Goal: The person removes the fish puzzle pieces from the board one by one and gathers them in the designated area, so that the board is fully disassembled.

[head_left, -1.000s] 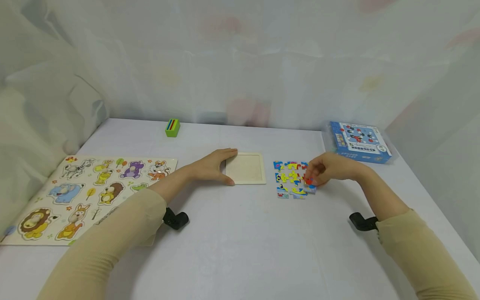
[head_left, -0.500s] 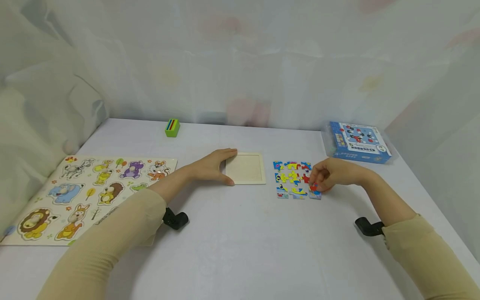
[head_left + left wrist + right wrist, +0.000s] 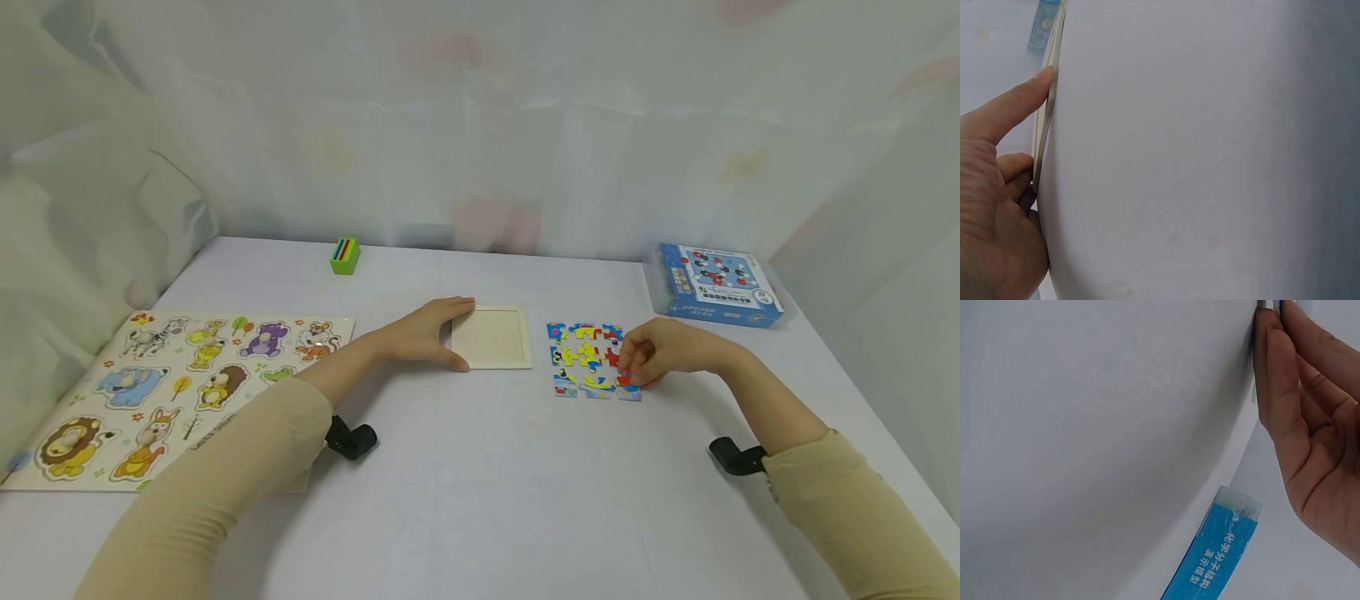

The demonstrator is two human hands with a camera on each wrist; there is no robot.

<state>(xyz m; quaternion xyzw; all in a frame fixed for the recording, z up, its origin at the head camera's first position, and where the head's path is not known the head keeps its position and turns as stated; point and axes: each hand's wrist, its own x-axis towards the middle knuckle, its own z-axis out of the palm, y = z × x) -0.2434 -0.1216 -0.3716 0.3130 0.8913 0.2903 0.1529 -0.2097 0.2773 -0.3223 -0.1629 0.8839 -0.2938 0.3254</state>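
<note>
My left hand [image 3: 423, 332] holds the left side of a shallow wooden puzzle tray [image 3: 491, 337], its fingers at the far edge and its thumb at the near edge. The left wrist view shows the thumb against the rim. To the tray's right, colourful jigsaw pieces [image 3: 587, 355] lie in rows with gaps between them. At their near right corner, my right hand [image 3: 675, 347] pinches a red and blue jigsaw piece [image 3: 628, 393], partly hidden by the fingertips. In the right wrist view only a thin edge shows between thumb and fingers.
A large animal puzzle board [image 3: 180, 392] lies at the left, under my left forearm. A small green block with coloured stripes [image 3: 345, 256] stands near the back edge. At the back right is a blue box [image 3: 720, 285] in clear plastic. Cloth hangs behind the white table [image 3: 495, 500].
My right hand has moved slightly right and nearer me with the pinched piece, which now sits at the near right corner of the jigsaw layout. My left hand and the tray stay still.
</note>
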